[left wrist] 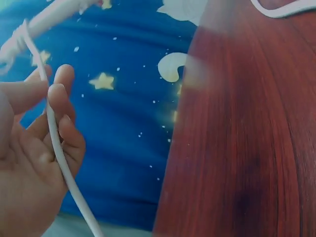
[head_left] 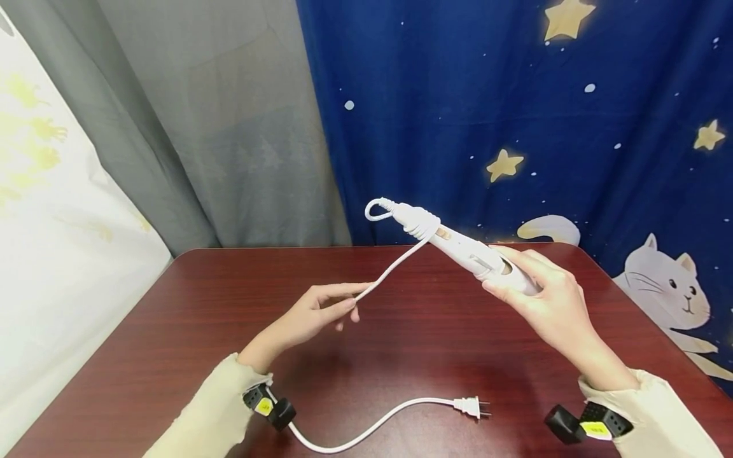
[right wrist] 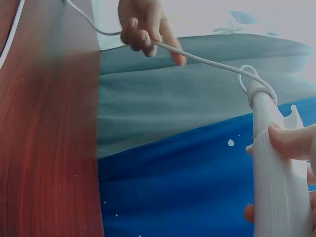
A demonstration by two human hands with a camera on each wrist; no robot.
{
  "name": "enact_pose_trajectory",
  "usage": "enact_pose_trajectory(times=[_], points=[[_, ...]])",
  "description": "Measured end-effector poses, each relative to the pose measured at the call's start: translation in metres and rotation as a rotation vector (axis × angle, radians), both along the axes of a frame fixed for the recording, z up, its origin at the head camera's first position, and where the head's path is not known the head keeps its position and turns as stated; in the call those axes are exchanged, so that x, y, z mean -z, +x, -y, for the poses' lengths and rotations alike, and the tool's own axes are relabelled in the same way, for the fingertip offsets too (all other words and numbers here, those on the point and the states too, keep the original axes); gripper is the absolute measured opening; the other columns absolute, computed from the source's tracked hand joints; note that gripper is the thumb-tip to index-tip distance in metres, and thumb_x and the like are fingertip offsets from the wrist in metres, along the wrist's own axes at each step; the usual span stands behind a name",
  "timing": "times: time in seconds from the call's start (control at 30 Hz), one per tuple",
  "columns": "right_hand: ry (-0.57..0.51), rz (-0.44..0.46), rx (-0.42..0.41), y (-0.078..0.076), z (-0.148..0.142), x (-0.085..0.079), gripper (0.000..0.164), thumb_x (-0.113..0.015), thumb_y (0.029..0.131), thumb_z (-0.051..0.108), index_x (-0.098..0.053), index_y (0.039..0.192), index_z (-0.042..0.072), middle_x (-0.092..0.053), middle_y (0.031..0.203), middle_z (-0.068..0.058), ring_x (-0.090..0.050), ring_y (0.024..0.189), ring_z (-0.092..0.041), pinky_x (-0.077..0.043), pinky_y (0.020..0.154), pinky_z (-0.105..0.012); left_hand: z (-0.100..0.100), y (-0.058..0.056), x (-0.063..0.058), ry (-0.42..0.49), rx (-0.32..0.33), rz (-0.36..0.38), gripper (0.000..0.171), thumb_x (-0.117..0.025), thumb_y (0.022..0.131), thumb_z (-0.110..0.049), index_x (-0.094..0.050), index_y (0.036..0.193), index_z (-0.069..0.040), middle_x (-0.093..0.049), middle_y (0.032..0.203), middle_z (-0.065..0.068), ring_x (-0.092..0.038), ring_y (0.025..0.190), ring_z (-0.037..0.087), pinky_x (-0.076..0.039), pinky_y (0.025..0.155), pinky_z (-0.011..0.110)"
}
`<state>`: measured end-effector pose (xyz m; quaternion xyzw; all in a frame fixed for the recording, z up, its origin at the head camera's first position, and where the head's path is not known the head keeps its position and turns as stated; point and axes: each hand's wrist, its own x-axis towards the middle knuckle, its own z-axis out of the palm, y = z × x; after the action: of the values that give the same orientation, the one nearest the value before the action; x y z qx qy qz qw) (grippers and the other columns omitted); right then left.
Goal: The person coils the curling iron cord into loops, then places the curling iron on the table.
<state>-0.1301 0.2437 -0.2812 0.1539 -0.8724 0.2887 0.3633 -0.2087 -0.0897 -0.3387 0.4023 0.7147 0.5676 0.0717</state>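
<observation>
A white hair iron (head_left: pixel 458 247) is held tilted above the table, its handle end up and to the left. My right hand (head_left: pixel 550 296) grips its thicker end; in the right wrist view the thumb (right wrist: pixel 291 140) lies along the white body near a small raised lever (right wrist: pixel 294 118). White cord (head_left: pixel 395 266) is wound in several turns around the handle end, with a small loop at the tip. Between thumb and fingers, my left hand (head_left: pixel 321 312) pinches the stretch of cord leading off these turns. Beyond that hand, the cord (left wrist: pixel 69 180) runs down past the palm.
The loose cord curves across the near part of the reddish-brown table (head_left: pixel 189 331) to a two-prong plug (head_left: pixel 469 407). Behind the table hang a grey curtain (head_left: pixel 229 127) and a blue starry curtain (head_left: pixel 435 127). White patterned cloth (head_left: pixel 69 254) hangs at left.
</observation>
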Motion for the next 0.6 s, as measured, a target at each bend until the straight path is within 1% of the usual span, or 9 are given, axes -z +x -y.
enact_pose_trajectory(times=[0.07, 0.13, 0.23, 0.3, 0.37, 0.43, 0.47, 0.53, 0.6], points=[[-0.034, -0.004, -0.021, 0.002, -0.001, -0.002, 0.048, -0.079, 0.071, 0.014, -0.064, 0.116, 0.019, -0.062, 0.094, 0.004, -0.045, 0.074, -0.003, -0.033, 0.055, -0.021, 0.004, -0.005, 0.002, 0.01, -0.032, 0.043, 0.03, -0.051, 0.093, -0.004, -0.057, 0.122, 0.0, -0.061, 0.078, 0.022, -0.057, 0.066, 0.016, -0.048, 0.055, 0.03], [-0.055, -0.002, -0.042, 0.003, -0.002, -0.002, 0.049, -0.079, 0.071, 0.012, -0.064, 0.117, 0.02, -0.061, 0.094, 0.005, -0.046, 0.074, -0.002, -0.033, 0.055, -0.019, 0.008, -0.01, 0.003, 0.006, -0.045, 0.091, 0.028, -0.054, 0.092, -0.007, -0.059, 0.119, 0.001, -0.062, 0.081, 0.022, -0.059, 0.071, 0.015, -0.05, 0.06, 0.031], [-0.047, -0.005, -0.06, 0.006, -0.003, -0.002, 0.051, -0.079, 0.07, 0.012, -0.063, 0.118, 0.022, -0.06, 0.093, 0.009, -0.046, 0.075, -0.002, -0.033, 0.056, -0.019, 0.012, -0.018, 0.006, -0.01, -0.02, 0.131, 0.029, -0.055, 0.091, -0.007, -0.059, 0.118, 0.004, -0.063, 0.084, 0.021, -0.06, 0.073, 0.016, -0.051, 0.066, 0.034], [-0.032, -0.011, -0.081, 0.008, -0.002, -0.002, 0.053, -0.08, 0.069, 0.012, -0.063, 0.118, 0.022, -0.06, 0.092, 0.011, -0.046, 0.075, -0.002, -0.033, 0.056, -0.019, 0.012, -0.025, 0.009, -0.017, -0.023, 0.15, 0.028, -0.056, 0.091, -0.007, -0.059, 0.117, 0.004, -0.064, 0.086, 0.019, -0.06, 0.075, 0.016, -0.052, 0.068, 0.034], [-0.015, -0.021, -0.105, 0.009, -0.001, -0.002, 0.054, -0.081, 0.067, 0.01, -0.063, 0.118, 0.02, -0.06, 0.092, 0.012, -0.046, 0.076, -0.002, -0.033, 0.057, -0.019, 0.011, -0.031, 0.012, -0.02, -0.04, 0.157, 0.028, -0.058, 0.09, -0.008, -0.06, 0.114, 0.006, -0.065, 0.087, 0.02, -0.061, 0.076, 0.016, -0.052, 0.068, 0.032], [0.002, -0.031, -0.132, 0.011, 0.002, -0.001, 0.055, -0.082, 0.066, 0.01, -0.064, 0.117, 0.019, -0.06, 0.092, 0.012, -0.046, 0.077, -0.002, -0.033, 0.058, -0.018, 0.008, -0.038, 0.016, -0.027, -0.069, 0.165, 0.026, -0.06, 0.089, -0.009, -0.062, 0.111, 0.007, -0.064, 0.088, 0.023, -0.061, 0.076, 0.016, -0.051, 0.066, 0.029], [0.012, -0.033, -0.143, 0.011, 0.003, -0.001, 0.056, -0.082, 0.065, 0.01, -0.064, 0.117, 0.019, -0.059, 0.092, 0.012, -0.046, 0.077, -0.001, -0.033, 0.058, -0.018, 0.006, -0.04, 0.017, -0.035, -0.079, 0.162, 0.026, -0.06, 0.089, -0.009, -0.062, 0.109, 0.007, -0.064, 0.088, 0.024, -0.061, 0.075, 0.017, -0.051, 0.065, 0.029], [0.03, -0.031, -0.164, 0.013, 0.006, 0.0, 0.057, -0.083, 0.064, 0.011, -0.063, 0.117, 0.019, -0.059, 0.092, 0.013, -0.045, 0.076, -0.001, -0.033, 0.058, -0.018, 0.003, -0.045, 0.019, -0.056, -0.087, 0.145, 0.026, -0.061, 0.088, -0.008, -0.062, 0.107, 0.01, -0.063, 0.088, 0.027, -0.061, 0.072, 0.017, -0.051, 0.064, 0.031], [0.052, -0.029, -0.169, 0.015, 0.008, 0.001, 0.057, -0.083, 0.064, 0.013, -0.063, 0.117, 0.019, -0.058, 0.092, 0.014, -0.045, 0.076, -0.001, -0.033, 0.057, -0.018, -0.001, -0.049, 0.02, -0.077, -0.096, 0.113, 0.024, -0.06, 0.088, -0.006, -0.063, 0.105, 0.011, -0.063, 0.086, 0.028, -0.06, 0.068, 0.017, -0.051, 0.062, 0.032]])
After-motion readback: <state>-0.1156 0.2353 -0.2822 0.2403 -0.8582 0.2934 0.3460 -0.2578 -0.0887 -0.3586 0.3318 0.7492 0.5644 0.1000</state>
